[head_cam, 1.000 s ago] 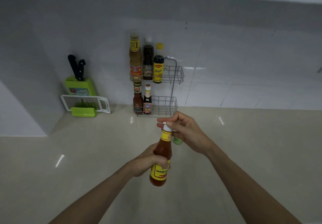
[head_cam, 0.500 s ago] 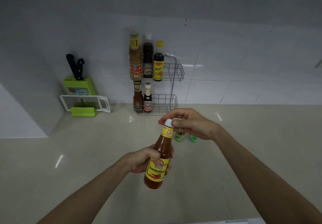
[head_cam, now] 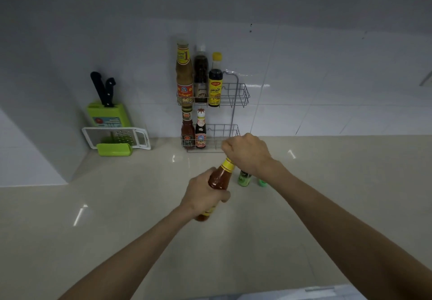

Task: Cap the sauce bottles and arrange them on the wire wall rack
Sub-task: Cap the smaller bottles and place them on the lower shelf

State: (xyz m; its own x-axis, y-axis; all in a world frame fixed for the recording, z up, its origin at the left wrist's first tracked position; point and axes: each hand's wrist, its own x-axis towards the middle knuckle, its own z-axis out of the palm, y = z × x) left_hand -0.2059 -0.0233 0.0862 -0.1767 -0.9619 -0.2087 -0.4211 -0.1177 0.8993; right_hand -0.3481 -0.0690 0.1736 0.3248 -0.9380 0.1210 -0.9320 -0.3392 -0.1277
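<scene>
— How much is done?
— Five bottles are racked on the wire rack [head_cam: 236, 94]. The chili sauce bottle [head_cam: 219, 179] is gripped by the left hand [head_cam: 203, 195] above the counter [head_cam: 117, 218]. Its top is enclosed by the curled fingers of the right hand [head_cam: 247, 154], so capping is judged underway. A small green bottle [head_cam: 244, 178] is left.
— The surface?
— Glossy beige, backed by white tiles [head_cam: 304, 77].

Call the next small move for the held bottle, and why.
Probably a tightening twist by the right hand: it is curled over the top of the yellow-labelled red sauce bottle, which the left hand grips tilted, not yet racked.
</scene>
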